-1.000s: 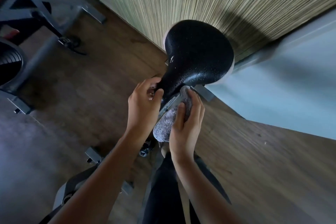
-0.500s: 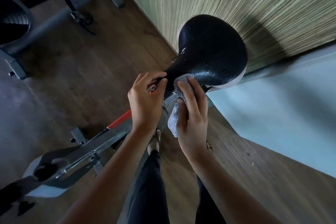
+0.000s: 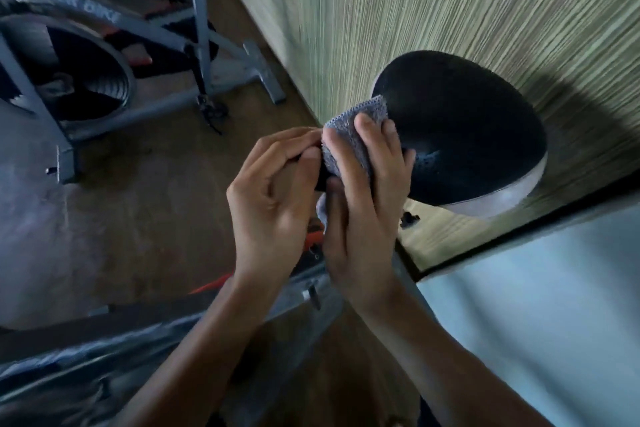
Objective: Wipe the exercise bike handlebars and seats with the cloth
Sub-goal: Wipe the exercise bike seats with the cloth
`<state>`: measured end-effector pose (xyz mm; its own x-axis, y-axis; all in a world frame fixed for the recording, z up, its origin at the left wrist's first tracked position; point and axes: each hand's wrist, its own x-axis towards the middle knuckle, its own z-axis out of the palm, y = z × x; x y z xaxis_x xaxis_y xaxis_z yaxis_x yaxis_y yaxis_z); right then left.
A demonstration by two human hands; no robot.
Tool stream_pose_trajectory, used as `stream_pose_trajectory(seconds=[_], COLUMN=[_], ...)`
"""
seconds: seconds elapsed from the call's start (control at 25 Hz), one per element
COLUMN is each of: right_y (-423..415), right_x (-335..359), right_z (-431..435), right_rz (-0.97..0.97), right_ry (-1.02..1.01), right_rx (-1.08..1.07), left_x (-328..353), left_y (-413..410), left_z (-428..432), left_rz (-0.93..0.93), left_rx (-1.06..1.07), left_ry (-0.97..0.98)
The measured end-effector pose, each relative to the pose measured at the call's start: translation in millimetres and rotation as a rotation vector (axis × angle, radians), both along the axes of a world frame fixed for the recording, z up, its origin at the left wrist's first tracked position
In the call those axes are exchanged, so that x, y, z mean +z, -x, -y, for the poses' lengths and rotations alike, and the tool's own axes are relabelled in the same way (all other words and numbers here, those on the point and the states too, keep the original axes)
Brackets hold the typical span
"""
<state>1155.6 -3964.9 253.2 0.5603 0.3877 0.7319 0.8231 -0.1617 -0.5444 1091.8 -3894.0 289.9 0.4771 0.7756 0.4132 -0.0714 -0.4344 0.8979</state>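
A black bike seat (image 3: 464, 135) with a pale underside rim fills the middle right, close to the striped wall. My right hand (image 3: 363, 204) presses a grey textured cloth (image 3: 353, 135) onto the narrow front part of the seat, fingers spread over the cloth. My left hand (image 3: 273, 198) pinches the seat's nose just left of the cloth, and the nose is mostly hidden under both hands. The grey bike frame (image 3: 166, 340) with a red stripe runs below my forearms.
A second grey exercise bike (image 3: 104, 55) with a black flywheel stands at the upper left on the wooden floor (image 3: 149, 211). The green striped wall (image 3: 450, 10) is right behind the seat. A pale blue panel (image 3: 554, 305) lies at the lower right.
My right hand has slid the cloth from under the seat's nose up onto its top. My left hand keeps its pinch on the nose. The view has swung, showing more of the other bike.
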Motion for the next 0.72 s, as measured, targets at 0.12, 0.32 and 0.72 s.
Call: stream_pose_trajectory(seconds=[0.12,0.32,0.72], right_y=[0.9,1.6,-31.1], right_x=[-13.1,-32.7,-40.3], right_z=[-14.2,-28.6,-16.4], right_rz=[0.058,0.183,0.261], right_ry=[-0.106,-0.219,-0.139], right_rx=[-0.083,-0.088,-0.208], left_x=[-18.4,-24.2,-64.5], left_y=[-2.1,-2.7,-1.4], left_z=[-7.9,1.9,1.6], left_rz=[0.102,0.276,-0.114], left_rx=[-0.081,-0.164,0.125], left_ry=[-0.026,0.117,-0.899])
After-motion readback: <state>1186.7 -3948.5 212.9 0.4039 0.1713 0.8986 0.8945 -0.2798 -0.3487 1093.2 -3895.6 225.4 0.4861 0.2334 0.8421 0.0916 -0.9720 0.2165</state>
